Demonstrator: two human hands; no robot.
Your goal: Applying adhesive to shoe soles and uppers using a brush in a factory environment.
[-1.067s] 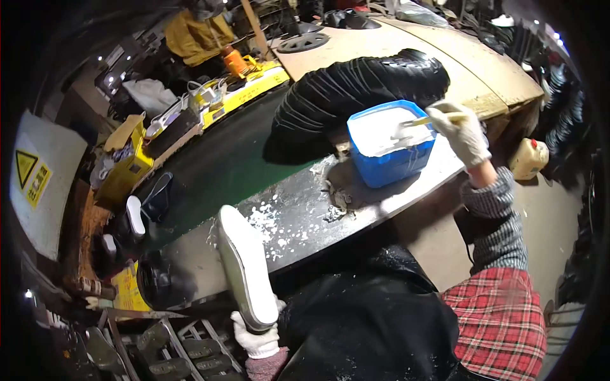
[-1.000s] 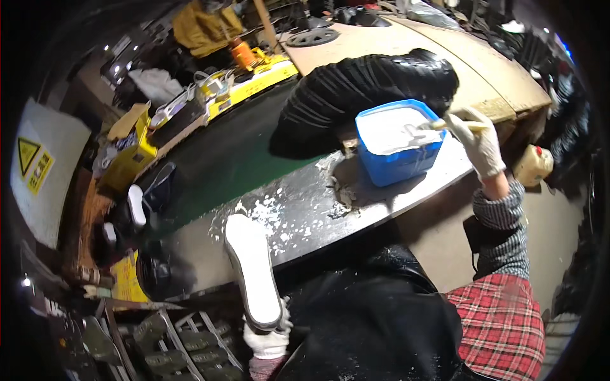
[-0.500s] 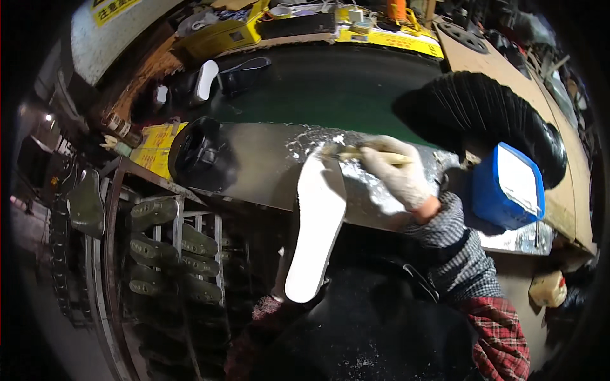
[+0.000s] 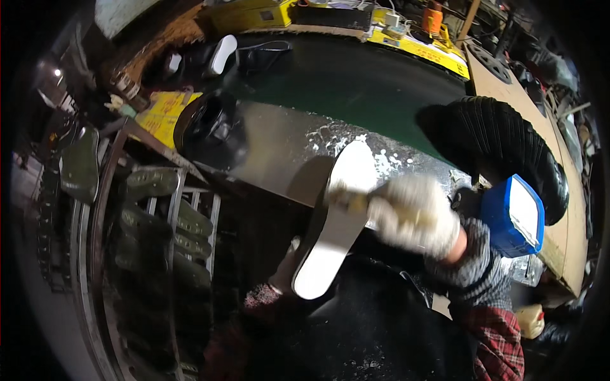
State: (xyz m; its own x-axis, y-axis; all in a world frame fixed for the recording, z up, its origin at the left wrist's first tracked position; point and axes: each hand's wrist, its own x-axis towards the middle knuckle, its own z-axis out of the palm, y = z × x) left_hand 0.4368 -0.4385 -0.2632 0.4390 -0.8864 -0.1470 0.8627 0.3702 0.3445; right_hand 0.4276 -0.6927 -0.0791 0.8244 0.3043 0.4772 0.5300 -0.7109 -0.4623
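Note:
A shoe with a white sole is held sole up and tilted over the bench edge. My left hand grips it by its lower left side, the fingers mostly hidden beneath. In a pale glove, my right hand is blurred but closed round a brush, whose bristles lie across the middle of the sole. Shadow from that hand darkens part of the white surface. To the right of it stands a blue tub with white matter inside its top.
White splashes dot the metal ledge along a dark green belt. A black shoe stands at its left end, beside a yellow sheet. A rack with olive soles is at left; a ribbed black stack sits at right.
The brush and my right hand have moved from the toe end down to the middle of the sole. The shoe leans further right, and the whole view has shifted slightly.

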